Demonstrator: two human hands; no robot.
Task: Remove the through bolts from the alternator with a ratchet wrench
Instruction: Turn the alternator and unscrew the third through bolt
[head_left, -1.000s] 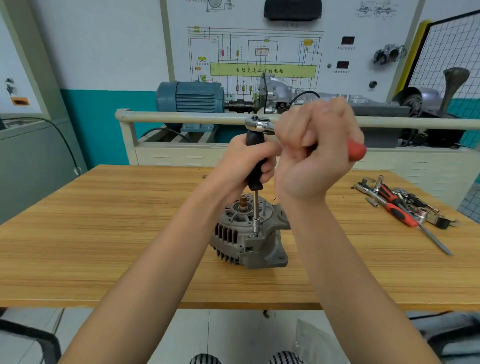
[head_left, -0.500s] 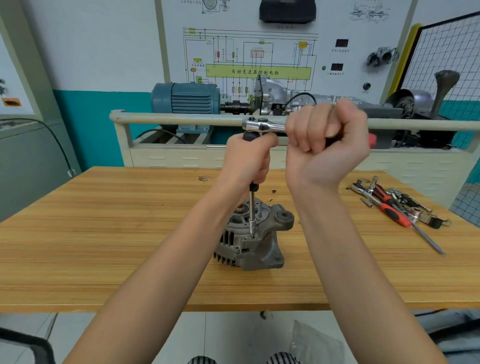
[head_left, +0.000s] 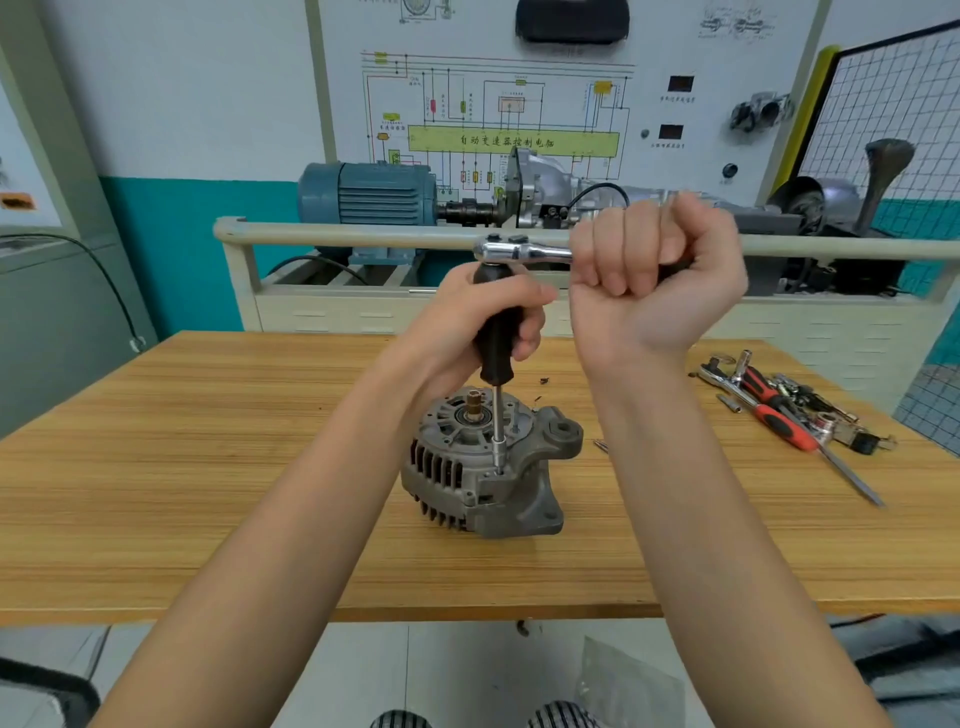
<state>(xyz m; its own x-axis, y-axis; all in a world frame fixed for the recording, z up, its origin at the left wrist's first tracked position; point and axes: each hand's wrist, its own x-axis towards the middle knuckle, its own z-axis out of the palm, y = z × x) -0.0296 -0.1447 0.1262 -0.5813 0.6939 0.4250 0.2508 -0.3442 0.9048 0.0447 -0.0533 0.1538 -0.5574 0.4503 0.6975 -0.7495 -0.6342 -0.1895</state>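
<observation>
A: So, from the head camera, why do I use both hands?

B: My left hand (head_left: 470, 325) wraps round the black driver handle (head_left: 497, 338) to keep the long bar straight up. My right hand (head_left: 657, 280) is a tight fist round the ratchet wrench (head_left: 519, 252), so I think it can swing it sideways.

A: Where is the bolt?

B: Under the little socket (head_left: 499, 460), at the near edge of the alternator (head_left: 485, 467). I cannot see the bolt itself.

A: How does the alternator look?

B: Grey, chunky metal with slots down its side. It stands on the wooden table (head_left: 208, 467), shaft pointing up. Spare tools (head_left: 779, 415) lie well apart, to the right.
</observation>
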